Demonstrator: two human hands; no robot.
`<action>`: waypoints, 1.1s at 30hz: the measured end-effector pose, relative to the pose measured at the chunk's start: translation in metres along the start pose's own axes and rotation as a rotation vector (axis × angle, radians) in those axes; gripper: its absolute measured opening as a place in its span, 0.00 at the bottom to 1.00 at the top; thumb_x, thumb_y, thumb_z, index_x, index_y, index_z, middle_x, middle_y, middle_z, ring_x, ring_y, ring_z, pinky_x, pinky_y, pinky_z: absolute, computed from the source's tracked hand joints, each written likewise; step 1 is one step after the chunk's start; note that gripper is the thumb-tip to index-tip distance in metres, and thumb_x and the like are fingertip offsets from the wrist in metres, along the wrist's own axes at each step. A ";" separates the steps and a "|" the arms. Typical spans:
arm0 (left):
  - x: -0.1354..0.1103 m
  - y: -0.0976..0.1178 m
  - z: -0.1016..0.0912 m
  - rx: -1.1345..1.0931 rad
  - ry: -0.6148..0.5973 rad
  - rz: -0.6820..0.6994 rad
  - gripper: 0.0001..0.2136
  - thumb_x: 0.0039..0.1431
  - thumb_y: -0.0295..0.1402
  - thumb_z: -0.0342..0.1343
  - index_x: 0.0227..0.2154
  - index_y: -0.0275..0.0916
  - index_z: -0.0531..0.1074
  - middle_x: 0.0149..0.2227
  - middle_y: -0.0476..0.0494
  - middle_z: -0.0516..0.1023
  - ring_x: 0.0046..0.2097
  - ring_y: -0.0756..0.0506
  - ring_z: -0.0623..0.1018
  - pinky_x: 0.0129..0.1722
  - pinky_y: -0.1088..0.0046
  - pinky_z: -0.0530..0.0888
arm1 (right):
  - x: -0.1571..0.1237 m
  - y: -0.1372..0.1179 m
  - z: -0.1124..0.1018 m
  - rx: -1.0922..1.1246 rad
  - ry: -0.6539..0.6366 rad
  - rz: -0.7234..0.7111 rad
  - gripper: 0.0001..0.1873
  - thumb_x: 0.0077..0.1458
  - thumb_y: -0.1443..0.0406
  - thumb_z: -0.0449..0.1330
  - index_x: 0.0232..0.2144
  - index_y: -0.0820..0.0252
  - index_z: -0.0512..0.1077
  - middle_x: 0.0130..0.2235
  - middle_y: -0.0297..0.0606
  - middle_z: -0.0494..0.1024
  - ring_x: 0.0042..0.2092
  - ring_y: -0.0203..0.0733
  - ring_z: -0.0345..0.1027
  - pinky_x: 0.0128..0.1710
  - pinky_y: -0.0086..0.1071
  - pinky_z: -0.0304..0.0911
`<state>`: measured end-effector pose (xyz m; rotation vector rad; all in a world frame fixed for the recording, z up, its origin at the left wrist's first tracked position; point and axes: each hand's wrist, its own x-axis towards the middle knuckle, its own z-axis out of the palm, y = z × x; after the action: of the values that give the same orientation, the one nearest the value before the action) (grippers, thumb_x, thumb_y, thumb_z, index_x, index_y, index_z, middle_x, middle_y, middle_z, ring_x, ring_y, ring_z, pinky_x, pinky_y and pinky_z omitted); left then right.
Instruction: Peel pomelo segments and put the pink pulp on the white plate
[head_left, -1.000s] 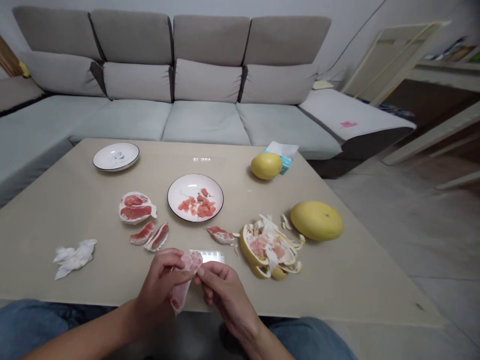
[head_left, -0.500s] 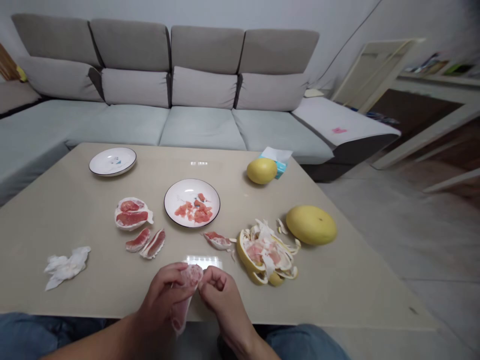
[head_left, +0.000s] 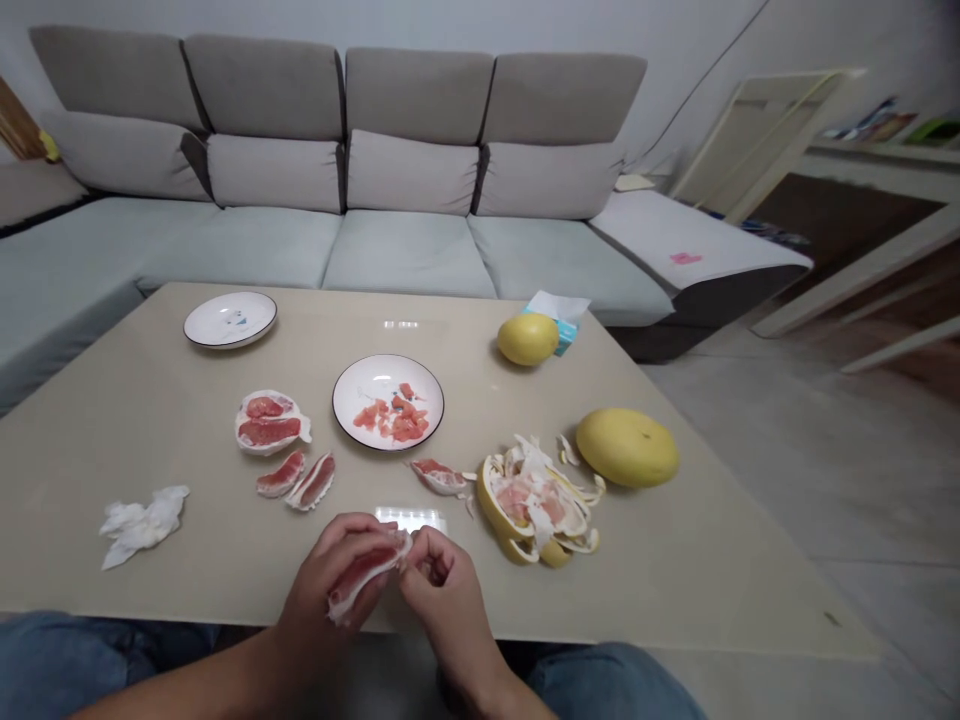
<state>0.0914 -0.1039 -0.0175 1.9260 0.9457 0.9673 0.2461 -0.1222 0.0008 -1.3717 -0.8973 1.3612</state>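
Observation:
My left hand (head_left: 330, 570) grips a pomelo segment (head_left: 362, 577) with its pink flesh showing and white membrane along its edge. My right hand (head_left: 442, 590) pinches the segment's far end with its fingertips. Just beyond them, a membrane scrap with pink flesh (head_left: 439, 476) lies on the beige table (head_left: 172, 450). Further left are several peeled pieces (head_left: 270, 423) and two loose segments (head_left: 281, 473). A white plate (head_left: 360, 385) holds pink flesh bits. To the right, a heap of yellow peel and white pith (head_left: 536, 505) lies beside a whole yellow pomelo (head_left: 627, 447).
A second pomelo (head_left: 528, 338) stands by a tissue box (head_left: 559, 320) near the table's far edge. A small white plate (head_left: 229, 320) and crumpled tissue (head_left: 142, 525) lie left. A grey sofa (head_left: 405, 200) runs behind the table, and my jeans (head_left: 600, 685) show below its near edge.
The segment no longer hangs down from my left hand; it now lies across it, with more pink flesh showing. My hands have turned it while keeping hold.

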 end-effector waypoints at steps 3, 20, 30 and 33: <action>0.003 0.001 -0.002 -0.103 0.009 -0.101 0.11 0.60 0.29 0.56 0.45 0.45 0.74 0.46 0.40 0.73 0.49 0.43 0.75 0.50 0.67 0.73 | 0.001 -0.001 -0.002 -0.032 -0.004 0.006 0.10 0.40 0.64 0.58 0.17 0.57 0.59 0.18 0.25 0.56 0.23 0.30 0.44 0.22 0.26 0.42; 0.020 0.033 -0.014 -1.037 0.033 -0.850 0.07 0.56 0.32 0.62 0.37 0.36 0.77 0.40 0.42 0.82 0.45 0.45 0.80 0.48 0.70 0.76 | 0.008 -0.010 -0.023 0.153 -0.217 0.039 0.06 0.39 0.68 0.58 0.18 0.59 0.62 0.21 0.26 0.59 0.24 0.30 0.44 0.23 0.27 0.40; 0.025 0.029 -0.025 -0.961 0.110 -0.837 0.11 0.54 0.32 0.64 0.40 0.36 0.74 0.45 0.39 0.81 0.49 0.42 0.79 0.53 0.65 0.74 | 0.026 -0.027 -0.062 -0.133 0.112 -0.177 0.07 0.46 0.64 0.57 0.21 0.57 0.62 0.20 0.26 0.57 0.23 0.33 0.47 0.23 0.28 0.44; 0.025 0.031 -0.026 -0.968 0.090 -0.852 0.12 0.54 0.32 0.64 0.40 0.38 0.70 0.44 0.41 0.82 0.48 0.44 0.80 0.52 0.66 0.74 | 0.028 -0.036 -0.074 -0.393 0.259 -0.308 0.10 0.51 0.62 0.53 0.20 0.57 0.60 0.21 0.28 0.58 0.25 0.35 0.51 0.25 0.28 0.48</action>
<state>0.0884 -0.0880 0.0275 0.5758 0.9524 0.7545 0.3270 -0.0958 0.0207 -1.5817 -1.1818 0.7773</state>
